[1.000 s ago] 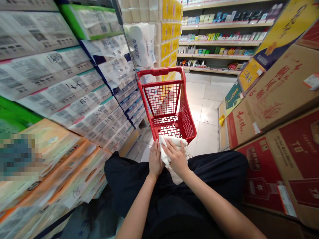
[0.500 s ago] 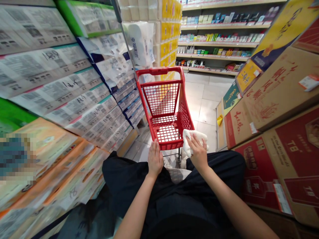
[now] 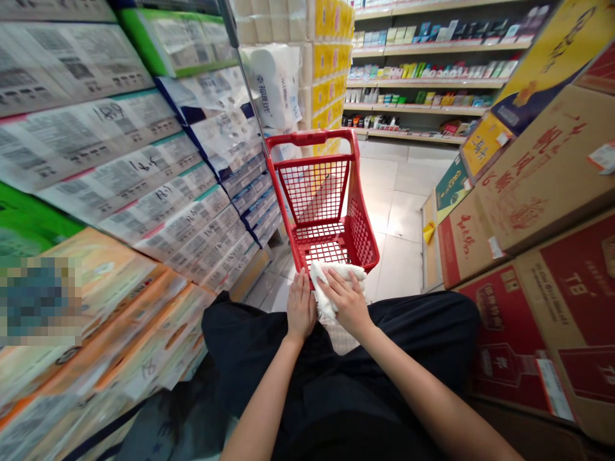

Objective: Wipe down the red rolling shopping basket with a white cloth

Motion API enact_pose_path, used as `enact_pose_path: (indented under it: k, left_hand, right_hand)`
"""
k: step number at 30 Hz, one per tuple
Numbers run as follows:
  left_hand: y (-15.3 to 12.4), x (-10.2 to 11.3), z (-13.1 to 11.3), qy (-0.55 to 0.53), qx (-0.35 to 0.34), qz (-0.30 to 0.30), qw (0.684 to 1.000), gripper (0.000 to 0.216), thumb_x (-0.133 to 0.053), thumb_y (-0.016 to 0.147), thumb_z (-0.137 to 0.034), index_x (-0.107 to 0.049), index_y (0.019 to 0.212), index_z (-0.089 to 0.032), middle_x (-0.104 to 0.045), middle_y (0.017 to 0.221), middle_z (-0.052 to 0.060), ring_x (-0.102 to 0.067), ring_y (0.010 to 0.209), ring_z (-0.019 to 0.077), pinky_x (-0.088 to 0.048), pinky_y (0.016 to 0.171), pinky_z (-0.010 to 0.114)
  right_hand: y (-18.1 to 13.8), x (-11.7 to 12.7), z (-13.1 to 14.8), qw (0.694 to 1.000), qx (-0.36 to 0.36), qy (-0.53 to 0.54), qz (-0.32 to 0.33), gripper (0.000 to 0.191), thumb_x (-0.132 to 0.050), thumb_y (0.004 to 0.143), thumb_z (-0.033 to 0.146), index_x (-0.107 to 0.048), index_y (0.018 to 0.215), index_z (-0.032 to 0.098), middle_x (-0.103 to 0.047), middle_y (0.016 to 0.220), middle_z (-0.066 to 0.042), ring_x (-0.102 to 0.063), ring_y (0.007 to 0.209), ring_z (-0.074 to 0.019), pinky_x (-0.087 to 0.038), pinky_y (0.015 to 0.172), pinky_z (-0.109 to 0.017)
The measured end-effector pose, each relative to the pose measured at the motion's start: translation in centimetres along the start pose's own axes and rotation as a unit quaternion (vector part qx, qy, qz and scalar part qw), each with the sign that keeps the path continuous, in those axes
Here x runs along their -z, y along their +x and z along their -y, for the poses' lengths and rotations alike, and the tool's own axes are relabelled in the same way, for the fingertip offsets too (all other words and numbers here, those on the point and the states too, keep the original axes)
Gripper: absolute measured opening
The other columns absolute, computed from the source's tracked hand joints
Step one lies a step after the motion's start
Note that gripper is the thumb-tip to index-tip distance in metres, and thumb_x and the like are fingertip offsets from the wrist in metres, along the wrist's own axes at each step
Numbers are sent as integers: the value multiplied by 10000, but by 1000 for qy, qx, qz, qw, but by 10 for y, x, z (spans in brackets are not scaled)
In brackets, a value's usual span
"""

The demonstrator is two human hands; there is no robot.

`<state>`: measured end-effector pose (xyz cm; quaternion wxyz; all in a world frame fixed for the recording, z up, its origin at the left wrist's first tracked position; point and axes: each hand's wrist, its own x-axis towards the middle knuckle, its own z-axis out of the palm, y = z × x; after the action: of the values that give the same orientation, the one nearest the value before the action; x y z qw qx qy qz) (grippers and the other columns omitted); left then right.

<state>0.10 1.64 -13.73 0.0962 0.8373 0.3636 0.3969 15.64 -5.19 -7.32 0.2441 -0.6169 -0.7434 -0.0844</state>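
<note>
Directly before my knees stands a red plastic shopping cart (image 3: 360, 211) with a grid basket. A folded white cloth (image 3: 321, 301) lies against the cart's near edge, and my right hand (image 3: 346, 299) holds it there with fingers spread over it. My left hand (image 3: 302, 307) rests at the near left corner of the basket, its fingers stretched out and side by side, just left of the cloth. The part of the rim under the cloth is hidden.
Stacked packs of paper goods (image 3: 158, 153) rise along the left, with orange packs (image 3: 129, 307) lower down. Printed cartons (image 3: 523, 205) line the right. A thin metal pole (image 3: 250, 96) runs behind the cart. Beyond the tiled floor (image 3: 398, 198), shelves (image 3: 423, 80) hold small goods.
My right hand has moved left with the cloth, from the basket's near right corner to the middle of its near edge. My left hand stays at the near left corner.
</note>
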Motion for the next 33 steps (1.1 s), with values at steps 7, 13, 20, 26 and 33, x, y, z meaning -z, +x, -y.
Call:
enact_pose_path:
  k: [7,13,20,26,33]
  left_hand:
    - [2,0,-3,-5,-2,-1,1000,646,-367,979,-176,-108,1571,-201,-249,1622,125,-152,1520,243,-253,1203,483]
    - [0,-4,-1,-16,-1,-15,1000,647,-372,976,-178,-118,1570,-207,-247,1624,118,-151,1520,251,-252,1201,494]
    - [-2,-5,1,-6,1,-11,1000,649,-386,982,-214,-112,1571,-207,-244,1623,120,-160,1518,249,-270,1198,494]
    - [-2,3,4,-13,-2,2,1000,710,-460,964,-283,-101,1573,-213,-264,1613,139,-215,1505,252,-295,1195,482]
    - [1,2,-3,12,-3,0,1000,641,-367,990,-199,-98,1572,-217,-237,1625,114,-180,1514,241,-293,1193,485]
  right_hand:
    - [-33,30,-66,996,-58,-51,-35,564,-437,896,110,-473,1438,258,-488,1491,-69,-420,1406,-208,-57,1219,-469]
    - [-40,41,-76,989,-125,-67,-46,645,-441,828,49,-469,1437,257,-504,1479,-67,-402,1417,-220,-71,1209,-489]
    - [-7,7,9,996,-92,-4,-6,714,-446,786,24,-421,1464,249,-443,1523,-78,-363,1438,-221,87,1194,-533]
    - [14,-7,32,998,-52,31,-6,656,-482,835,80,-421,1465,254,-465,1509,-79,-371,1431,-206,114,1198,-499]
    - [-5,9,-6,1000,-23,3,-4,629,-444,851,72,-451,1446,273,-483,1497,-57,-408,1409,-197,73,1208,-493]
